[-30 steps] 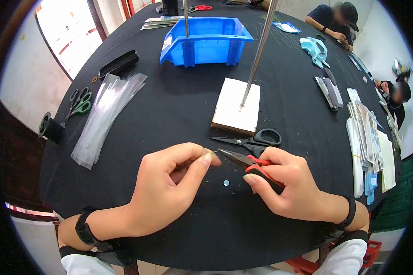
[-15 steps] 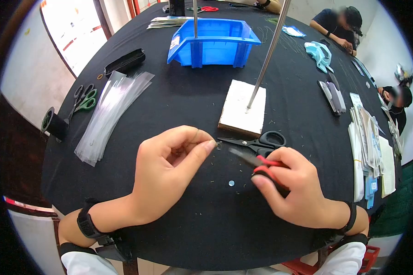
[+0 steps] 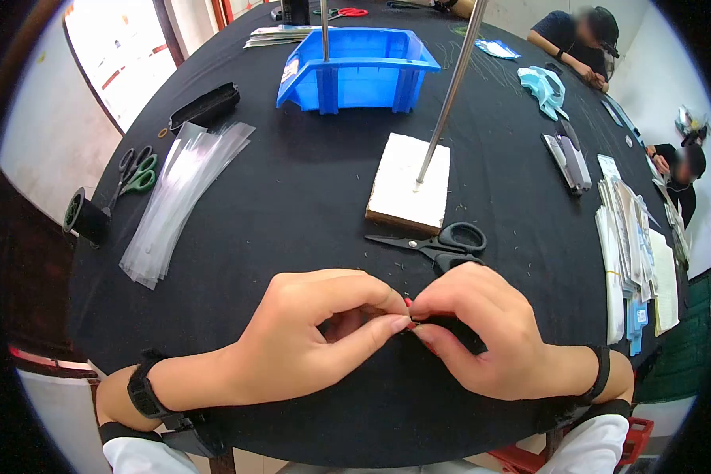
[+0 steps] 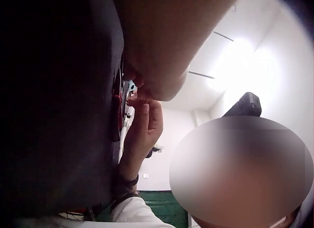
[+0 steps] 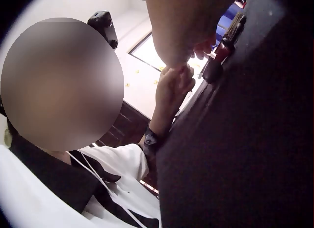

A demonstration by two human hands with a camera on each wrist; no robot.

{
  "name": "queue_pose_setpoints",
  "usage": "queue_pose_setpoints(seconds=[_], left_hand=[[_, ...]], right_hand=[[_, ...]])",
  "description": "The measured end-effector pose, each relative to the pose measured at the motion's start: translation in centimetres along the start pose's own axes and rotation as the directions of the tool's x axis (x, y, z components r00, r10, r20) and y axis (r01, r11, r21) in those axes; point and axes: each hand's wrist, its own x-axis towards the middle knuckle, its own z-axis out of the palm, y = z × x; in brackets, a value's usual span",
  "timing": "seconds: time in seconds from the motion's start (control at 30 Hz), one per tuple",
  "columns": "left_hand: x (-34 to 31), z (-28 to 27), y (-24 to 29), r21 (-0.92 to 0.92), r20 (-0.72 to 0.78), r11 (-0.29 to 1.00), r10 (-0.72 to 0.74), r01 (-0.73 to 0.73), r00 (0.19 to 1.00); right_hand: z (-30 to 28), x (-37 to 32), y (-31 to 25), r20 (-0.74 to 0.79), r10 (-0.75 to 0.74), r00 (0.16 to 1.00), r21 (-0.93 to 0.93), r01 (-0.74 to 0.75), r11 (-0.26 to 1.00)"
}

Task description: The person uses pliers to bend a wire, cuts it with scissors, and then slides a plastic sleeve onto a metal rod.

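Note:
In the head view my left hand [image 3: 316, 336] and right hand [image 3: 482, 332] meet fingertip to fingertip, low over the black cloth. The left thumb and forefinger pinch a tiny thin piece, mostly hidden by the fingers. At the same spot the right thumb and forefinger close on it from the other side. Red and black pliers [image 5: 223, 52] show beneath the right hand in the right wrist view, close to the cloth; from above that hand mostly hides them. Black scissors [image 3: 426, 245] lie just beyond the right hand.
A white block [image 3: 409, 178] with a metal rod stands ahead, before a blue bin [image 3: 363, 83]. Clear plastic strips [image 3: 183, 205], green-handled scissors [image 3: 138, 178] and a spool [image 3: 87, 217] lie left. A stapler [image 3: 569, 158] and packets [image 3: 624, 245] lie right. Other people sit beyond.
The pliers have left the right hand's raised grip and now show under it. Both hands have come together, the left moving right and the right moving slightly left. The small round disc is now covered.

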Motion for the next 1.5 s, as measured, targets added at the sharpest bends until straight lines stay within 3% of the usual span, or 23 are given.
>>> queue_pose_setpoints(seconds=[0.23, 0.33, 0.43, 0.73, 0.9, 1.3, 1.5], left_hand=[[-0.22, 0.43, -0.66, -0.054, -0.024, 0.997, 0.049, -0.05, 0.999], [-0.46, 0.61, -0.82, -0.214, -0.012, 0.975, -0.062, 0.058, 0.998], [-0.39, 0.13, -0.16, -0.224, 0.074, 0.963, -0.136, 0.149, 0.988], [-0.41, 0.3, -0.12, -0.293, 0.06, 0.941, -0.158, 0.168, 0.986], [-0.34, 0.2, -0.08, -0.159, 0.049, 0.986, -0.052, 0.059, 0.997], [-0.12, 0.28, 0.03, 0.05, -0.006, 0.994, 0.099, -0.099, 0.995], [-0.14, 0.28, 0.0, 0.078, 0.0, 0.985, 0.157, -0.156, 0.988]], right_hand=[[-0.04, 0.06, -0.09, -0.025, -0.036, 0.999, 0.044, 0.037, 0.998], [0.04, -0.03, -0.01, -0.027, -0.021, 0.999, 0.084, 0.023, 0.996], [-0.04, -0.17, -0.1, -0.014, 0.044, 0.999, 0.14, -0.042, 0.989], [-0.29, -0.1, -0.5, 0.015, 0.135, 0.991, 0.193, -0.135, 0.972], [0.13, -0.28, -0.23, -0.03, 0.082, 0.996, 0.168, -0.076, 0.983], [0.03, -0.3, -0.31, -0.021, 0.105, 0.994, 0.181, -0.099, 0.978], [0.17, -0.29, -0.01, -0.075, -0.04, 0.996, 0.089, 0.047, 0.995]])
